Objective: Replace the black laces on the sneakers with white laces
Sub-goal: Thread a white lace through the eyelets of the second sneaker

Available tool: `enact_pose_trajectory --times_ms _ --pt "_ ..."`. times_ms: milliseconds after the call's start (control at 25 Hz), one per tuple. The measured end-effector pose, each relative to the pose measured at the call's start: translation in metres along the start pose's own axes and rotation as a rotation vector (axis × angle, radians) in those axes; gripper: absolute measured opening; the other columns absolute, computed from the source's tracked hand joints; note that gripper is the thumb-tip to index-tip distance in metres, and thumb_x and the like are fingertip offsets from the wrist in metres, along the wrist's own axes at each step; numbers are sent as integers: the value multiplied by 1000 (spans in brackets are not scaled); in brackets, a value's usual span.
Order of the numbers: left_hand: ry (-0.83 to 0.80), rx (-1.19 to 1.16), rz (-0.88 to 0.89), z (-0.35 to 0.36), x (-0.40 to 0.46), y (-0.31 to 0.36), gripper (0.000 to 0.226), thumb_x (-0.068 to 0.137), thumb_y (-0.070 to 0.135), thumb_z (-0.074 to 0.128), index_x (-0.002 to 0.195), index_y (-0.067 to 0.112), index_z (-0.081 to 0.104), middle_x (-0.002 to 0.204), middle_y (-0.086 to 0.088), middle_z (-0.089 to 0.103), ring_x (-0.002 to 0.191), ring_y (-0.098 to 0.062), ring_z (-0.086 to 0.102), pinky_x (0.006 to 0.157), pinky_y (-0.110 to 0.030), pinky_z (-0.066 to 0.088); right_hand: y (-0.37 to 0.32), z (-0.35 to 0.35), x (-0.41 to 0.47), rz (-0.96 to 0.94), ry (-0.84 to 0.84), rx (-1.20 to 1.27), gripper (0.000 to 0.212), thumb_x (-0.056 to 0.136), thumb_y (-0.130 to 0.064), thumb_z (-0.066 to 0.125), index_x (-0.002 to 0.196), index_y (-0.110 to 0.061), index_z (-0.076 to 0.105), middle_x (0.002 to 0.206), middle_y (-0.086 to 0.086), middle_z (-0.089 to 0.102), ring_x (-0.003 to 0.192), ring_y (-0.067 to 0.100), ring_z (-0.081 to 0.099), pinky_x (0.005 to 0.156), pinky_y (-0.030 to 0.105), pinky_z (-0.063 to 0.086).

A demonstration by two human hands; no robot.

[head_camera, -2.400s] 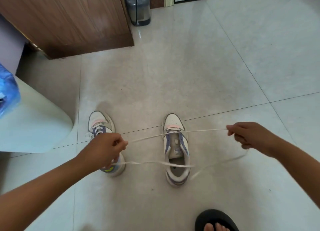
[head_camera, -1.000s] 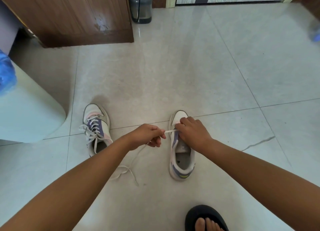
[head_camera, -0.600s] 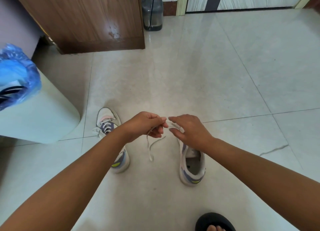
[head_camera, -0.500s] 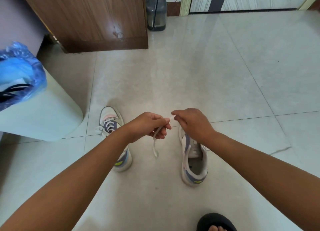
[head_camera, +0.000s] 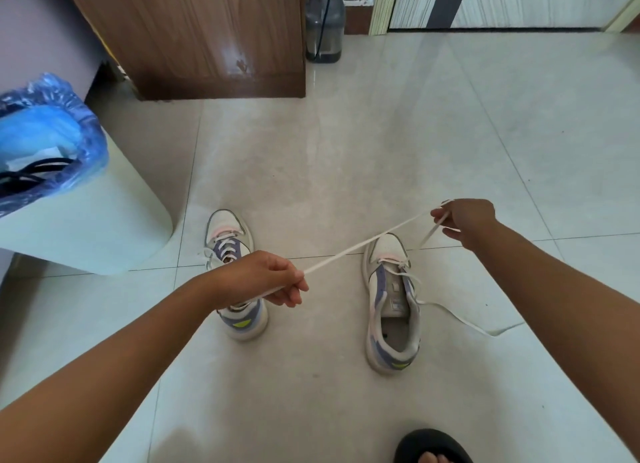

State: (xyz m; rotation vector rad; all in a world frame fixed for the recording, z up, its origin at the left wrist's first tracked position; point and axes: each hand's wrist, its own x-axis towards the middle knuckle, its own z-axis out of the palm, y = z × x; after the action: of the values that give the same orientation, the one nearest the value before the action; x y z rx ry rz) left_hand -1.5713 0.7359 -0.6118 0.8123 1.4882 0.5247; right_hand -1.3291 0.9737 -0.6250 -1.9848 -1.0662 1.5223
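Note:
Two white and purple sneakers stand on the tiled floor. The left sneaker (head_camera: 231,251) carries white lacing and is partly hidden by my left hand (head_camera: 263,277). The right sneaker (head_camera: 391,310) has a white lace through its front eyelets only, with one loose end trailing on the floor to the right. A white lace (head_camera: 363,246) is stretched taut in the air between my hands. My left hand grips one end above the left sneaker. My right hand (head_camera: 464,220) pinches the other end above and right of the right sneaker's toe.
A pale bin (head_camera: 86,227) with a blue liner stands at the left, with black laces (head_camera: 31,171) inside. A wooden cabinet (head_camera: 207,36) and a grey container (head_camera: 323,19) are at the back. My foot in a black slipper (head_camera: 433,448) shows at the bottom edge.
My hands were close together over the right sneaker's toe half a second ago. They have now pulled apart, drawing the white lace taut between them. The view has tilted slightly.

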Motion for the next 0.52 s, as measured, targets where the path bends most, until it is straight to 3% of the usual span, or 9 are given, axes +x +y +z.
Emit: enact_pose_trajectory --times_ms 200,320,400,440,520 --pt "-213 139 -80 -16 -27 -23 21 92 27 57 85 21 76 86 2 72 79 -6 64 79 -23 51 -3 11 -10 -1 -41 35 25 89 3 49 66 -5 56 46 2 63 62 15 58 66 26 47" --pt "-186 107 -50 -19 -34 -21 29 72 49 68 84 25 78 75 10 68 69 -2 57 68 -16 47 -2 35 -41 -83 -338 -15 8 91 -6 54 93 -1 61 82 12 69 74 19 64 74 30 51" --pt "-153 22 2 -8 -27 -12 18 85 31 62 80 22 77 68 11 64 58 0 51 57 -13 42 5 52 -63 -115 -643 -200 24 90 -10 59 114 -6 60 104 9 66 95 17 62 88 35 48" --pt "-118 -29 15 1 -19 -7 23 92 23 55 82 19 75 70 8 65 56 -1 51 54 -14 41 9 57 -70 -134 -760 -322 35 89 -10 62 123 -11 58 113 4 62 107 14 57 96 34 43" --pt "8 -189 33 20 1 2 24 97 20 48 89 11 69 73 1 65 53 -6 50 48 -16 37 18 59 -70 -204 -779 -478 49 86 -9 64 132 -18 52 123 0 54 116 12 50 98 28 36"
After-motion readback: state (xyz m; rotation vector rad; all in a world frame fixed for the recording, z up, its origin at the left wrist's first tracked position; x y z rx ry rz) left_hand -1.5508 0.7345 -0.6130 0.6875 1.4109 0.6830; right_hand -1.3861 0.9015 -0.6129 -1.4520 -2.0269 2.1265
